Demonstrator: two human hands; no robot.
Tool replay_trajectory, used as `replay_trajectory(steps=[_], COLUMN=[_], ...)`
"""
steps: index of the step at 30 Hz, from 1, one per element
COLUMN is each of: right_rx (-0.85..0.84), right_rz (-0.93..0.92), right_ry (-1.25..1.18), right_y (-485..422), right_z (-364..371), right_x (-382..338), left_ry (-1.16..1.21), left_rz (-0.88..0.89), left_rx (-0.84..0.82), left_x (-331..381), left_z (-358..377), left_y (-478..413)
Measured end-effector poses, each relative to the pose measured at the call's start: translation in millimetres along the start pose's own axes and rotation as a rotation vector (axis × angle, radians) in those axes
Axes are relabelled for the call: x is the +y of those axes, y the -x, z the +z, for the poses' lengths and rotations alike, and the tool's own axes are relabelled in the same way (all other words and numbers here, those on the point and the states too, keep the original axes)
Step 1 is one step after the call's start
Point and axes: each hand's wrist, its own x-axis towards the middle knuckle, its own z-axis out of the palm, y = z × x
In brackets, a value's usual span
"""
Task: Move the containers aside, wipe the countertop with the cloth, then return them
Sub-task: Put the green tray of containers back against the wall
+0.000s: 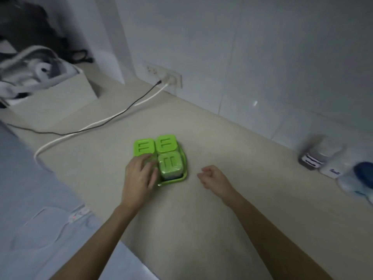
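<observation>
The beige countertop (201, 219) runs from the white box (56, 98) of bundled grey fabric at the far left to a cluster of jars (323, 156) at the far right, with the tiled wall (242, 57) behind. No cloth appears anywhere in view, so I judge the task to be at one of its ends: either the green set has not yet been shifted, or it is being set back after wiping. The surface gives no clue which.

The landmark is the green tray (182, 177), sitting near the middle of the counter. On it stand square containers with green lids (166, 145): three show plainly, and a fourth probably lies under the left hand, though the blur makes that uncertain. Left of the tray the open counter is narrow before the front edge drops to the pale blue floor. Right of the tray the surface is bare up to the jars, the roomiest stretch for sliding the set. Behind the tray, a white cable (80, 131) and a thinner black cable (121, 113) trail from the wall socket (167, 77), so pushing backward risks snagging them.

The left hand (141, 174) rests on the tray's near-left corner, fingers spread loosely over a container rather than gripping it. The right hand (214, 178) hovers just right of the tray, fingers curled in, holding nothing.
</observation>
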Motion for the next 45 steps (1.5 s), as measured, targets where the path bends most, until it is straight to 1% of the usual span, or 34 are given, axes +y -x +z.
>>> replay_trajectory(steps=[1,3,4,6,7,8,10,14,16,20,25,30,32,36,39,42,45], right_rx=[-0.016,-0.062,-0.067,-0.053,-0.046,-0.042,-0.066,-0.068,-0.044,0.079,0.313,0.490,0.532,0.533,0.565,0.614,0.707], right_rz=[-0.013,-0.052,-0.075,-0.070,-0.048,-0.023,0.011,0.074,0.092,0.089,0.107,0.195,0.229,0.246,0.266,0.250,0.188], right_ry=[0.007,0.034,0.022,-0.114,-0.191,-0.231,-0.220,-0.066,-0.079,-0.151,-0.285,-0.373,-0.392,-0.382,-0.421,-0.440,-0.358], right_y=[-4.8,-11.1,-11.4,-15.6,-17.9,-21.9,-28.2,-28.3,-25.7,-9.7,16.5,29.2,29.3,24.8,16.7,9.6,8.9], right_z=[14.1,39.7,46.8,56.3,56.7,55.8,55.8,39.0,19.2,-32.7,-113.0,-159.5,-177.9,-203.4,-207.9,-211.3,-212.5], right_x=[-4.0,-14.7,-18.5,-24.1,-23.9,-22.7,-22.5,-28.0,-28.6,-13.8,18.3,50.1,60.1,70.6,73.0,79.4,80.7], left_ry=[0.022,0.167,0.311,0.686,0.849,0.934,0.945,0.939,0.948,1.008,1.092,1.100,1.104,1.111,1.113,1.073,1.063], left_rz=[-0.122,-0.459,-0.629,-0.910,-1.007,-1.058,-1.052,-0.986,-0.943,-0.824,-0.623,-0.478,-0.466,-0.513,-0.540,-0.523,-0.497], left_rx=[0.005,0.005,-0.006,-0.036,-0.058,-0.072,-0.075,-0.092,-0.140,-0.256,-0.452,-0.621,-0.656,-0.685,-0.698,-0.715,-0.670], left_x=[-6.3,-17.3,-17.2,-16.1,-13.7,-12.3,-16.4,-18.7,-11.7,24.7,104.2,165.9,183.5,198.8,202.0,209.5,224.7], left_z=[-3.0,-6.3,-7.5,-12.8,-15.8,-19.3,-21.7,-17.4,-10.0,19.3,67.1,111.2,126.8,150.6,159.8,171.8,178.6], left_y=[5.9,17.4,19.6,17.6,15.0,11.9,9.5,-0.8,-12.5,-39.5,-85.9,-106.8,-111.9,-119.5,-129.1,-142.3,-152.5])
